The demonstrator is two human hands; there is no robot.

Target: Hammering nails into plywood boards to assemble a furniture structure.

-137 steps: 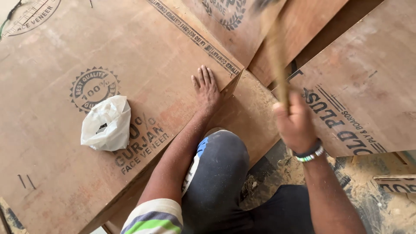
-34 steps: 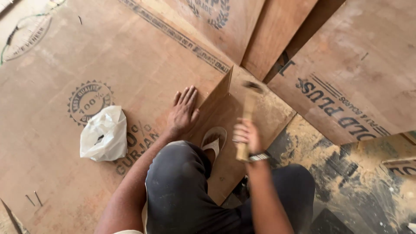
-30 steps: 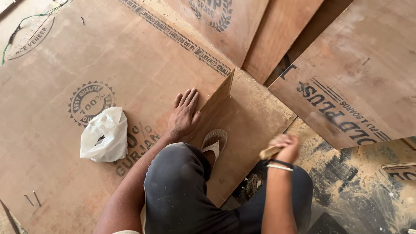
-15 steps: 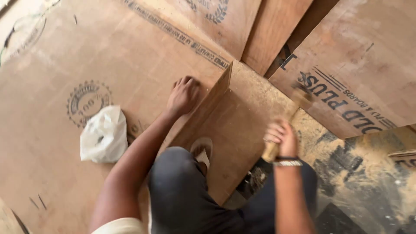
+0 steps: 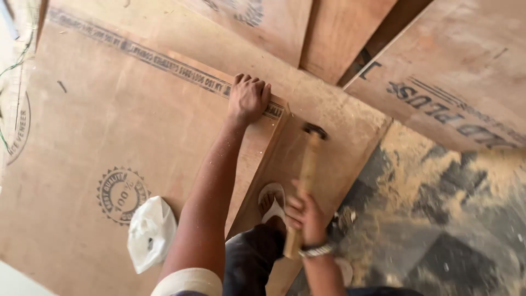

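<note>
Hammer (image 5: 307, 164) swung down, left hand (image 5: 249, 98) shifted

Large reddish-brown plywood sheets (image 5: 109, 126) with dark printed stamps cover most of the frame, overlapping at angles from the upper left down to the centre. More brown plywood boards (image 5: 460, 71) lie across the upper right. In the lower right, a dark floor (image 5: 438, 241) shows under a thick scatter of pale sawdust (image 5: 416, 164). A crumpled white plastic bag (image 5: 150, 233) rests on the sheets at lower left. The light is even, soft daylight.
</note>
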